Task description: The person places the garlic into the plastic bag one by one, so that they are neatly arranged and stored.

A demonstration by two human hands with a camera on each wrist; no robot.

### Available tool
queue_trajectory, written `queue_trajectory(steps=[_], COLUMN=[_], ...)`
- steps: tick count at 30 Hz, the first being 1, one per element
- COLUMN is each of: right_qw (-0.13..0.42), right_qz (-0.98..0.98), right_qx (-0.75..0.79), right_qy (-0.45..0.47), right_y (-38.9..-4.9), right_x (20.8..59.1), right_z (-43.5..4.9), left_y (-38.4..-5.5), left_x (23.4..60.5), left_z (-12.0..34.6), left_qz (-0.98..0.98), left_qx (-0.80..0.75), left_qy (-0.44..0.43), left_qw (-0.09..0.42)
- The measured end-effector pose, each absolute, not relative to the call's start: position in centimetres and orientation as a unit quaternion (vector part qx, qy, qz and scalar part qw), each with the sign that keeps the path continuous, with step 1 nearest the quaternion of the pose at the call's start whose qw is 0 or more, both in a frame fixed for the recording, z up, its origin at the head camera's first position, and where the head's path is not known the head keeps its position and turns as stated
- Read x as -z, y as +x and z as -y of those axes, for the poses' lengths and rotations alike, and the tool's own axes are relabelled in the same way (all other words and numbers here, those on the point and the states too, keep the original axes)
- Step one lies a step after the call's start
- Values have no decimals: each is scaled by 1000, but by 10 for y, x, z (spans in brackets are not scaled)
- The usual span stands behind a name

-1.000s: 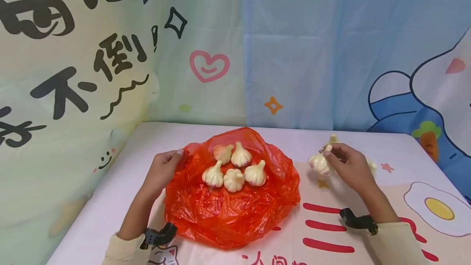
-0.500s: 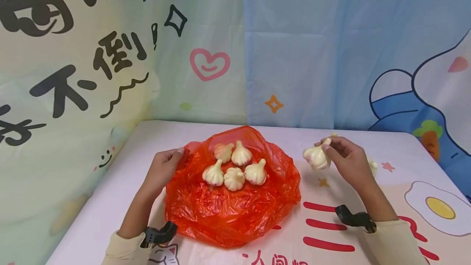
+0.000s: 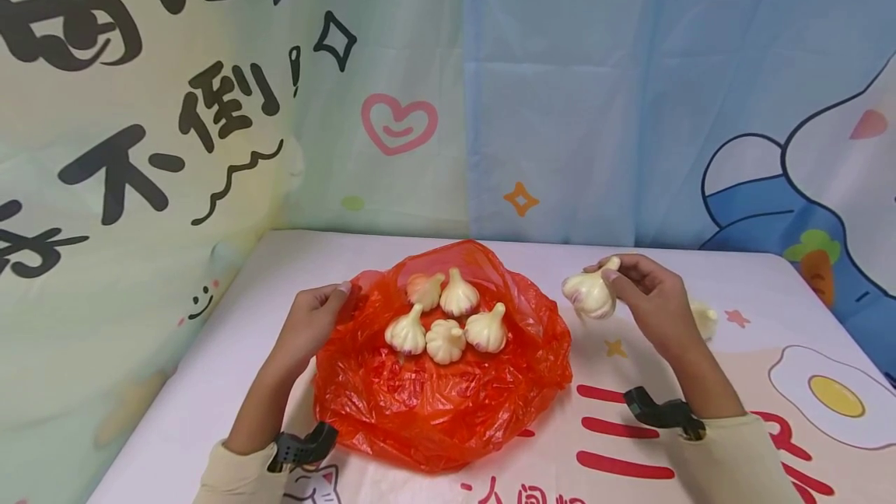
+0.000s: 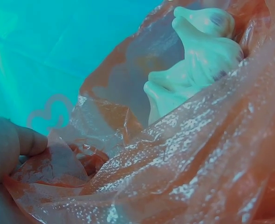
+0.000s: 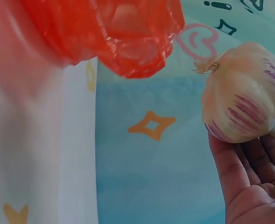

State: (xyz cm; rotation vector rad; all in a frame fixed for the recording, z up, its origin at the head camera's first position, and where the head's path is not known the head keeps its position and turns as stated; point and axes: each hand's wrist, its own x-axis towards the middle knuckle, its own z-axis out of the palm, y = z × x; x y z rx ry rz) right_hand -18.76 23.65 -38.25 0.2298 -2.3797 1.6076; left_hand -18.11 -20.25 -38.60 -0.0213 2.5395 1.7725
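Compared with one second ago, your right hand (image 3: 647,298) has shifted across the desk (image 3: 210,379) toward its left edge, bringing the held garlic bulb (image 3: 591,294) nearer to the red plastic bag (image 3: 434,418). The hand pinches that bulb at its stem end, clear of the bag, with the root end facing it. A loose bulb (image 3: 704,319) behind your right wrist, toward the desk's right edge, now shows more fully. Your left hand (image 3: 318,313) is unchanged: finger and thumb pinch the bag's rim on the side facing the desk's left edge. Five bulbs (image 3: 446,342) lie in the bag's mouth as before.

The desk top is pale, with a printed cover: a fried egg print (image 3: 833,403) by the right edge, red stripes (image 3: 623,465) toward the near edge. Behind the far edge hangs a printed fabric backdrop (image 3: 553,92) bearing a pink heart (image 3: 369,124); large dark characters (image 3: 119,177) are printed on the fabric beside the left edge.
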Motion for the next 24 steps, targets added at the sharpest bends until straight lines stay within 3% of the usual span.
queue_trajectory(steps=[24], right_qw=[100], right_qz=[763], right_qx=[-613], right_qy=[181], right_y=[-198], right_x=[363], right_z=[-194], left_y=[-182], left_x=[388], left_z=[203], left_qz=[-820], left_qx=[-572], left_qy=[-14], left_qw=[20])
